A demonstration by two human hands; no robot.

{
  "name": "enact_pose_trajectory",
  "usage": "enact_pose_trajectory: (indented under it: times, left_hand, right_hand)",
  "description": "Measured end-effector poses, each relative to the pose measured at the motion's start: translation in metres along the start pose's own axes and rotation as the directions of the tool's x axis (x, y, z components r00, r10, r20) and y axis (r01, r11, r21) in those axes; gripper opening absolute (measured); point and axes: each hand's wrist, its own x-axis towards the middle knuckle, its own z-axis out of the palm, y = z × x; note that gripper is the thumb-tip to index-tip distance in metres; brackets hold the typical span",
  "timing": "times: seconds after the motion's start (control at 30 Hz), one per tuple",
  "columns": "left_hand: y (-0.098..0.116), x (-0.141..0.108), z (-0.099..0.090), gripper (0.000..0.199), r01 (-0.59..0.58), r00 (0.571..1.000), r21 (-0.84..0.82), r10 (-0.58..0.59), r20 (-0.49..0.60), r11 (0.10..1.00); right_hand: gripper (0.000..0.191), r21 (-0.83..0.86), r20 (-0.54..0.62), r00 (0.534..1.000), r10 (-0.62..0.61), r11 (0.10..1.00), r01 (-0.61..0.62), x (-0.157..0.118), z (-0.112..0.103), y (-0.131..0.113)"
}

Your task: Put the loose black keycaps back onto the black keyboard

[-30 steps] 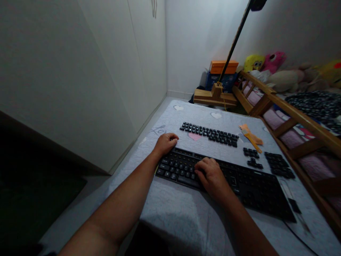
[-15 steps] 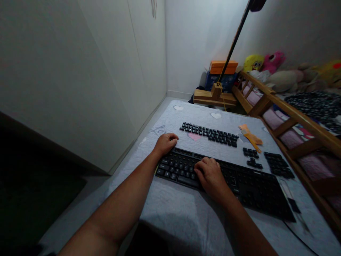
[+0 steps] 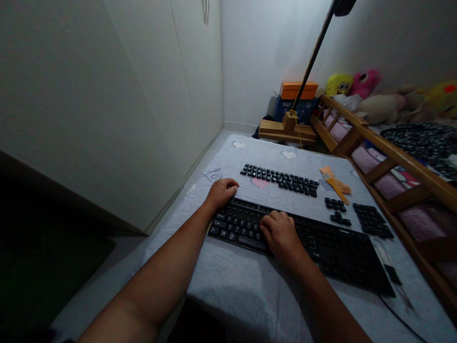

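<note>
A black keyboard (image 3: 252,242) lies at a slant on the cloth-covered table. Its left part carries keycaps, while much of the right part is bare of them. My left hand (image 3: 222,193) is closed at the keyboard's far left corner, fingers curled over the edge. Over the middle of the key area, my right hand (image 3: 282,233) has its fingers bent down and pressed together; whatever is under the fingertips is hidden. Beyond the keyboard sit rows of loose black keycaps (image 3: 280,179). Smaller groups of keycaps (image 3: 372,220) lie to the right.
An orange-handled brush (image 3: 337,186) rests on an orange cloth (image 3: 345,186). A slim tool with a dark band (image 3: 392,275) lies right of the keyboard, near its cable (image 3: 403,318). A wooden bed rail (image 3: 396,152) borders the right side; a wardrobe (image 3: 153,95) stands left.
</note>
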Motion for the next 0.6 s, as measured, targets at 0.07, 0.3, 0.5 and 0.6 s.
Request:
enact_pose_trajectory:
  times: [0.07,0.3,0.5,0.6]
  left_hand:
    - [0.0001,0.0,-0.0002,0.024,-0.004,1.0,0.004,0.004,-0.001,1.0]
    - [0.0023,-0.001,-0.0004,0.024,-0.005,1.0,-0.007,0.005,-0.001,1.0]
    - [0.0013,-0.0002,0.0001,0.024,-0.006,1.0,-0.003,0.006,0.004,1.0]
    - [0.0014,-0.0002,0.0001,0.024,-0.007,1.0,-0.003,0.007,0.002,1.0]
  right_hand:
    - [0.011,-0.031,0.002,1.0,-0.003,1.0,0.003,0.0004,0.0009,0.0005]
    - [0.004,-0.044,0.013,1.0,0.02,0.999,-0.019,0.0003,-0.0001,-0.0006]
    - [0.005,-0.075,0.004,1.0,0.004,0.997,-0.003,0.001,-0.001,-0.001]
    - [0.005,-0.116,0.011,1.0,0.002,0.993,-0.001,0.0018,-0.0001,-0.001]
